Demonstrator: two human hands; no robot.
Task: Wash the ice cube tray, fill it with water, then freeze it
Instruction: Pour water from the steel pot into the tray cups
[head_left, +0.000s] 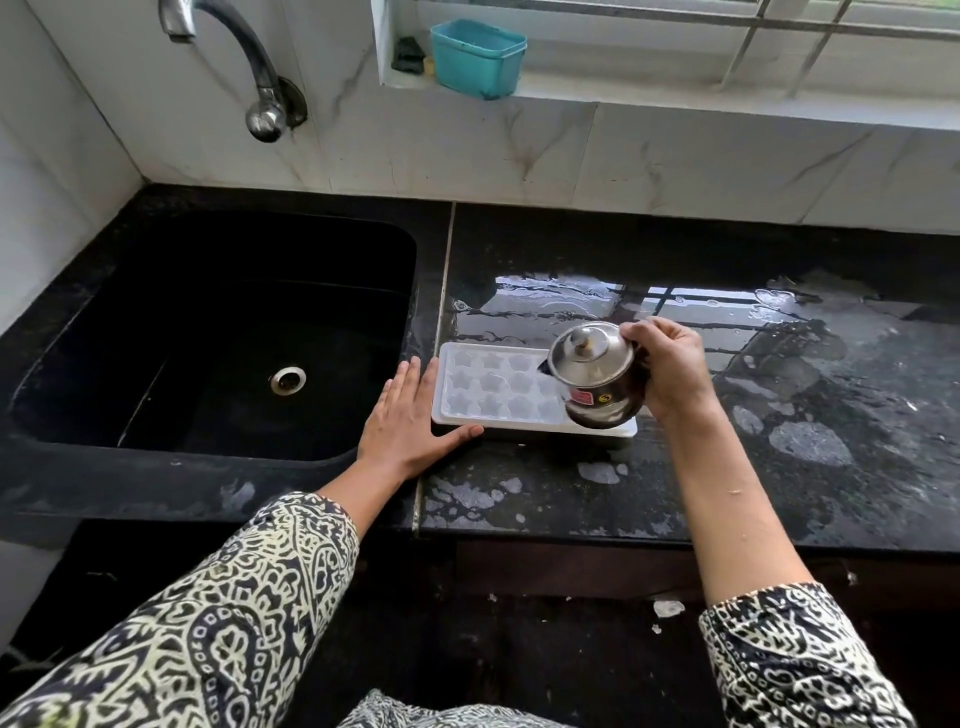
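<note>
Filling step: right hand (670, 366) grip clamped on steel kettle (595, 374), tilted toward 9 o'clock over ice cube tray (491, 387); left hand (410, 421) spread flat, bracing; next, pour evenly.

This is a home kitchen. A black stone countertop (779, 467), wet and streaked with puddles, fills the middle of the frame, with a deep black sink (208, 338) and its steel drain (287, 380) set into it at the left. A curved metal tap (249, 62) comes off the wall at upper left. White marble-look tiles (519, 145) back the counter. Along the top edge runs a window sill (675, 98) below a barred window, holding a teal plastic tub (478, 58) and a dark scrubbing sponge (408, 54).
</note>
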